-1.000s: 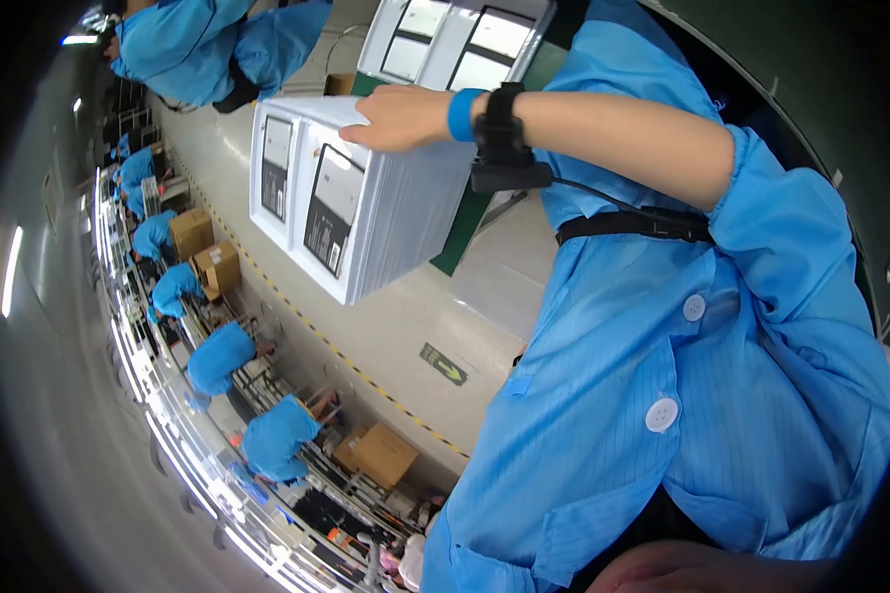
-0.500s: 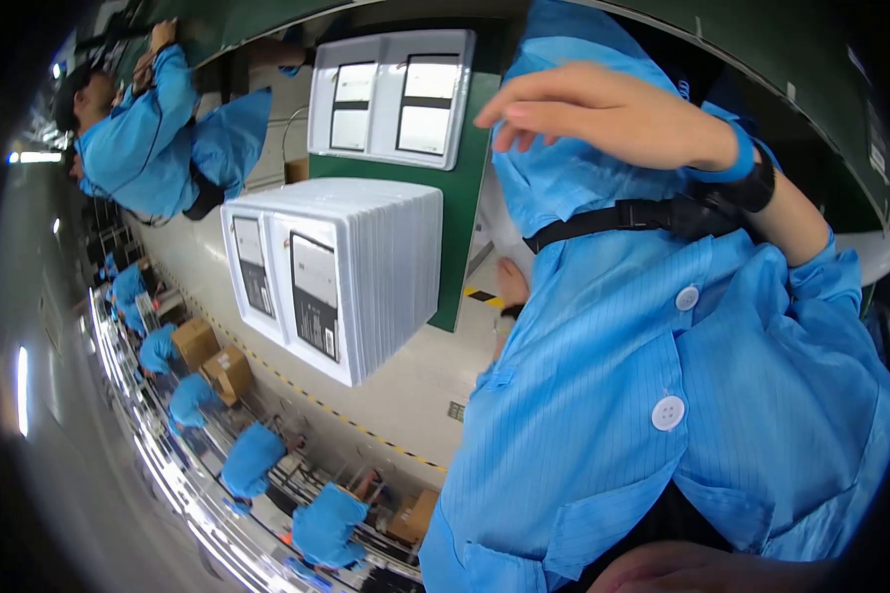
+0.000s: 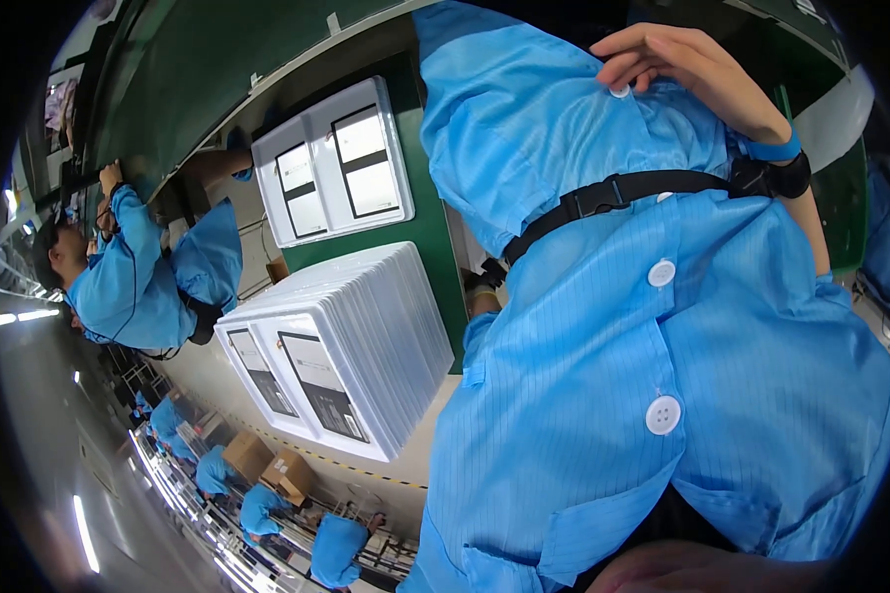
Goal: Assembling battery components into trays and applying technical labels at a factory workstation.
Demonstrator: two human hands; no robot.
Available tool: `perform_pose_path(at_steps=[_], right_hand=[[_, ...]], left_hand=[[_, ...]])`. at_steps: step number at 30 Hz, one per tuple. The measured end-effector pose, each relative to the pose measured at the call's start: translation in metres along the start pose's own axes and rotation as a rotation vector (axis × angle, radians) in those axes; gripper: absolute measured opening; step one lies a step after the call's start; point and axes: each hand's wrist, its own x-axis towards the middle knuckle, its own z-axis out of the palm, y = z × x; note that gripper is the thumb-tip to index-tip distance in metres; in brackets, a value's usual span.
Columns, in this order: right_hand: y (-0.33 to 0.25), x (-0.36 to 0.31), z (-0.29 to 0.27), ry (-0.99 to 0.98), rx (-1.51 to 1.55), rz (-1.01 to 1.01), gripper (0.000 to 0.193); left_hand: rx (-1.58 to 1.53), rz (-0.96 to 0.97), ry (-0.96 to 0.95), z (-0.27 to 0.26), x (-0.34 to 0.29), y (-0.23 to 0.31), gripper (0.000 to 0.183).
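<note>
My right hand (image 3: 690, 67) hovers over the lap of my blue coat (image 3: 564, 109), fingers loosely bent and holding nothing. A blue band and a black strap circle that wrist. On my left side only a bit of my left forearm (image 3: 482, 300) shows beside the coat; its fingers are hidden. Left of me stands a tall stack of white plastic trays (image 3: 400, 341). Its end tray carries two flat black-and-white rectangular pieces (image 3: 324, 385) in separate compartments. A single white tray (image 3: 398, 188), also with two such pieces, lies on the green surface (image 3: 435, 227).
A long green bench (image 3: 193, 89) with a pale edge runs along the top. A co-worker in blue (image 3: 133, 277) leans at it on the left. Lower left, several people in blue work along a line near cardboard boxes (image 3: 287, 476).
My right hand has moved right and up, away from the trays. The view has turned, so the trays and co-worker appear shifted and tilted. My left forearm shows less.
</note>
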Motion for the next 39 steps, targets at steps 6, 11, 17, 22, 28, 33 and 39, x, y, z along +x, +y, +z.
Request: perform_pose_path(at_steps=[6,11,17,22,28,33,39], right_hand=[[0.018,-0.008,-0.005,0.074,0.024,-0.025,0.061],[0.017,0.001,-0.003,0.031,0.009,-0.027,0.06],[0.015,0.012,0.0,0.012,0.013,-0.017,0.058],[0.004,0.034,0.013,0.002,0.096,0.016,0.053],[0.014,0.023,-0.004,-0.006,0.176,0.128,0.051],[0.018,0.042,-0.002,-0.052,0.282,0.193,0.049],[0.028,0.04,-0.007,0.02,0.442,0.259,0.048]], left_hand=[[0.113,0.042,0.003,0.009,0.006,-0.005,0.039],[0.194,0.071,0.014,0.021,0.008,-0.017,0.041],[0.299,0.103,0.06,0.037,0.0,-0.014,0.044],[0.425,0.151,0.194,0.023,-0.014,0.039,0.047],[0.158,0.637,0.267,0.112,-0.032,0.214,0.042],[0.618,0.837,0.979,0.086,0.046,0.298,0.053],[0.516,0.212,1.188,0.025,0.115,0.27,0.06]])
